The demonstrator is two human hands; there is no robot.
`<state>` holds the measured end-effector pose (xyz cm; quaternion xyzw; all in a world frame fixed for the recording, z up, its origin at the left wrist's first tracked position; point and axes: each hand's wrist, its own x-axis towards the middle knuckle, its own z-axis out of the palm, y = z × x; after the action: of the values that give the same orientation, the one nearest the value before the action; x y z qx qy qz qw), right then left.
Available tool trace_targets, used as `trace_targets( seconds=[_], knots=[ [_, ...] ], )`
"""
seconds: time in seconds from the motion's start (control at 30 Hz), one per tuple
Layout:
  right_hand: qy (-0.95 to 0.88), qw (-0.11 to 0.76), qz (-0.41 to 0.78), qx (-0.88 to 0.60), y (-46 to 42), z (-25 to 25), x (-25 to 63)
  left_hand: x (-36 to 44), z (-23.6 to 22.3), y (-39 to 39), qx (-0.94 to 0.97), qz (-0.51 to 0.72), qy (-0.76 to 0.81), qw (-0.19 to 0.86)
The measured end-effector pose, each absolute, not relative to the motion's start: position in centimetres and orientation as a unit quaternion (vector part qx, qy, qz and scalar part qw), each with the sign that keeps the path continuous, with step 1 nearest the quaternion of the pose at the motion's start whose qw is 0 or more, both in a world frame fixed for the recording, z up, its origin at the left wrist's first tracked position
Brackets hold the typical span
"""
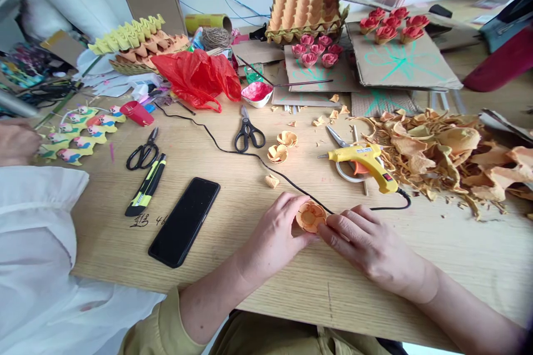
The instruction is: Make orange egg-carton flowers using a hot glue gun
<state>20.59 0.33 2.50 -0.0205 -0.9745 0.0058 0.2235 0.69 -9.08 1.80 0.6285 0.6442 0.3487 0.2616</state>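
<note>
A small orange flower cup cut from egg carton [310,215] rests on the wooden table [250,266] between my two hands. My left hand [275,236] cups its left side with curled fingers. My right hand [368,247] pinches its right edge with fingertips pressed together. A yellow glue gun [366,161] lies just beyond my right hand, its black cord running past the flower. Two more unpainted cups [282,147] and a small carton scrap [272,181] lie farther out.
A black phone [185,221], a utility knife [146,186] and two black scissors [249,133] lie left of centre. Carton scraps [441,150] pile at the right. Painted flowers [316,50], egg trays [306,8] and a red bag [197,77] stand behind. Another person's white sleeve [37,244] fills the left.
</note>
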Motion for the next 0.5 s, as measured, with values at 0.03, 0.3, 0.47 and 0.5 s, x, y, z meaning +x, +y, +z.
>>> trace_targets(
  seconds=[0.03,0.3,0.47,0.5],
  knots=[
    [-0.975,0.223,0.004,-0.021,0.3,2.5,20.6,0.6,1.9,-9.1,0.625,0.351,0.644,0.268],
    [-0.968,0.233,0.062,-0.072,0.5,1.8,20.9,-0.2,3.1,-8.9,0.584,0.337,0.649,0.352],
    [-0.946,0.253,0.127,-0.157,0.9,1.6,20.6,-0.1,3.1,-8.8,0.585,0.343,0.646,0.349],
    [-0.944,0.249,0.135,-0.167,1.0,1.7,20.5,-0.1,3.1,-8.8,0.586,0.346,0.645,0.348]
  ],
)
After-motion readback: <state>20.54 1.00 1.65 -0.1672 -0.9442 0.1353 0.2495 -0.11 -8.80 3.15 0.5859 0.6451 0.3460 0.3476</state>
